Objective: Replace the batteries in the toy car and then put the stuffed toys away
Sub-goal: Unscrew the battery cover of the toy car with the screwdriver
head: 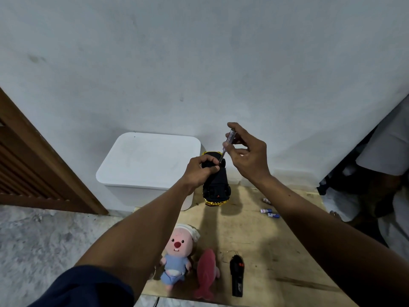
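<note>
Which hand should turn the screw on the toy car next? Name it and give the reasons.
Right. The right hand pinches the screwdriver, whose tip points down at the black underside of the toy car. The left hand grips the car and is busy steadying it.

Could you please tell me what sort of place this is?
Probably a room in a home, at floor level: a plywood board lies on grey speckled flooring, a white lidded plastic box stands by a plain white wall, and a brown louvred wooden door is at left.
</note>
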A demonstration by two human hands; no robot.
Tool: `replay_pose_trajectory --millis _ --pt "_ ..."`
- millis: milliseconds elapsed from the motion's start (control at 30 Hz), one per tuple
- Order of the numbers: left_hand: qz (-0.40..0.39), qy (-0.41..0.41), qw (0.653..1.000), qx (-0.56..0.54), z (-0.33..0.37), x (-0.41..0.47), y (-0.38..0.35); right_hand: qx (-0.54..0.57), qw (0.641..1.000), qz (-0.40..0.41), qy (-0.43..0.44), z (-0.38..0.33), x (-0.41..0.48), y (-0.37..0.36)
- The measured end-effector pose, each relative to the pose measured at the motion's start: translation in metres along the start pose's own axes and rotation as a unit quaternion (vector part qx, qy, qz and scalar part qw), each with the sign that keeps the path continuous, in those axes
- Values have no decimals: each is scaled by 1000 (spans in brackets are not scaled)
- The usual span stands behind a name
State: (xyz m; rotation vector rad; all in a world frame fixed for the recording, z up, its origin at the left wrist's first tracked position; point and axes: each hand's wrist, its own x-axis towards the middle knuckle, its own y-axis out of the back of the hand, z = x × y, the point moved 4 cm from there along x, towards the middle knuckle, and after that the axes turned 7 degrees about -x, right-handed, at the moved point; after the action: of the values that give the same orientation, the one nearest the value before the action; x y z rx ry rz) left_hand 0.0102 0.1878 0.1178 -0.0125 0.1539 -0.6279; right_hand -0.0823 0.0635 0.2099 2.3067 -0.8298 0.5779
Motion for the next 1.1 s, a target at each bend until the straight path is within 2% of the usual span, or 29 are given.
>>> replay_pose_trajectory --millis 267,367,500,633,1100 --pt "-13 0 1000 -2 3 -3 -6 27 999 -27 -12 -6 1 -6" --pt "-20 -3 1000 -9 5 -4 -8 24 1000 -8 5 -10 4 -6" --pt "-15 4 1000 -6 6 -5 -8 34 999 -11 -29 -7 6 -8" --pt "-17 2 1000 -1 5 -5 -4 22 1000 -3 3 -8 5 -5" --pt "-17 -1 1000 -6 10 -11 -2 19 1000 -16 -6 -17 4 -9"
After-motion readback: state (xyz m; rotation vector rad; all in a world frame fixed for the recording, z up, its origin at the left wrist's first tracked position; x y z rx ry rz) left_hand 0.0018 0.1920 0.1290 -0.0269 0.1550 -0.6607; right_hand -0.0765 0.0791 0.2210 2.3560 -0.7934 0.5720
